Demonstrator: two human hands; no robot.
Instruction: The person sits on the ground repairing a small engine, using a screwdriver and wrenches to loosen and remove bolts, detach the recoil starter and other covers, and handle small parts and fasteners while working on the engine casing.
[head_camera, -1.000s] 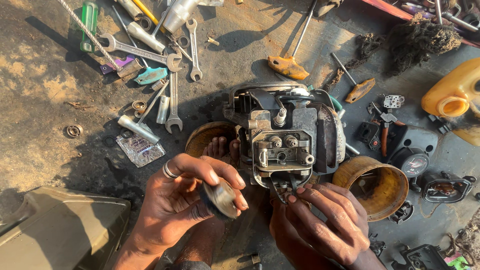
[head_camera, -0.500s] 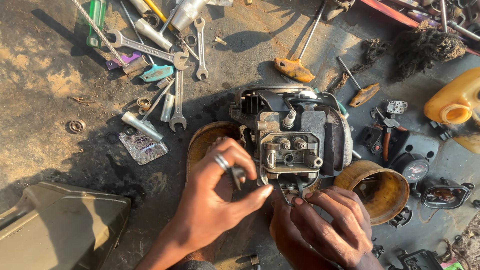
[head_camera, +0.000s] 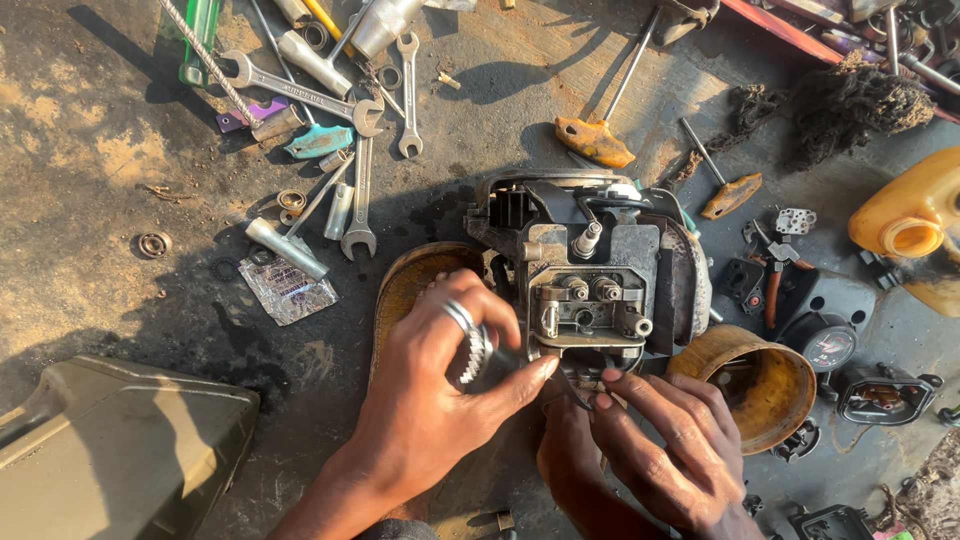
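Small engine block (head_camera: 590, 270) sat on the ground, open head face turned toward the person, spark plug (head_camera: 585, 240) sticking up, so the bottom edge was in easy reach of both hands. Left hand (head_camera: 440, 400), ring on one finger, was curled with thumb and fingertips pressed together at the block's lower edge, a toothed round part (head_camera: 472, 355) tucked under the fingers; looked like it was being held ready rather than fitted, couldn't tell for sure. Right hand (head_camera: 660, 440) had fingers pinched on something thin and dark right under the block; too small to tell what it was. Two rusty tins flanked the block, one (head_camera: 415, 280) behind the left hand, one (head_camera: 765, 380) on its side by the right, likely parts catchers kept close. Spanners (head_camera: 360, 200) and sockets fanned out upper left, T-handle driver (head_camera: 600, 135) and a wooden-handled tool (head_camera: 725, 190) above the block, all within arm's reach. Yellow jug (head_camera: 910, 210) at the right edge, a grey-green tank (head_camera: 110, 450) lower left. Surface (head_camera: 90, 250) was bare oil-stained concrete, outdoors by the hard low sunlight and long shadows; greasy, gritty, no bench.
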